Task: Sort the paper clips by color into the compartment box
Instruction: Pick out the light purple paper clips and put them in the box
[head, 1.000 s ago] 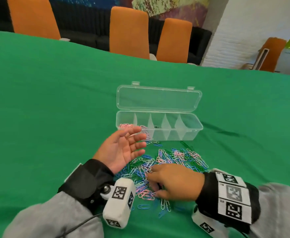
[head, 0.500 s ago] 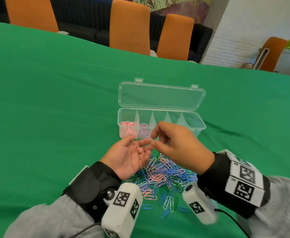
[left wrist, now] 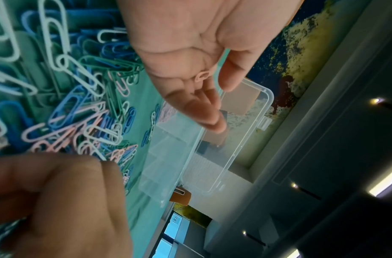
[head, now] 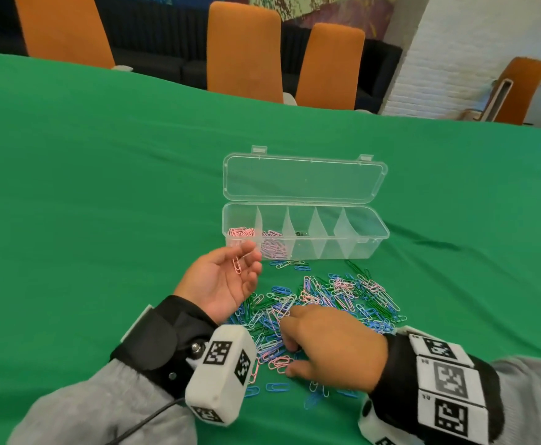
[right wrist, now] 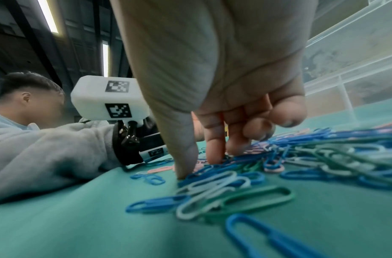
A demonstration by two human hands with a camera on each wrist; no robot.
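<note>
Change since half a second ago: the right hand was up at the left hand's fingertips, passing over a clip; it is now back down on the clip pile. The left hand stays palm-up, and one pink clip now lies loose across its relaxed, slightly spread fingers, unpinched.

Reading: the left palm serves as a holding tray for pink clips; the right hand does the picking. Judged step: fetch another pink clip.

Right hand: thumb and fingertips press down into the clips, curled toward each other. Whether a clip is actually pinched, cannot tell.

The box stands just beyond the left fingertips, lid folded back. Pink clips fill the compartment nearest those fingertips; the next holds a paler pinkish lot. The compartments further right look nearly bare.

Room: the box's near wall is the one edge close to the left fingers. Bare green cloth lies wide to their left, and ahead of the right fingers the pile runs on toward the box.
</note>
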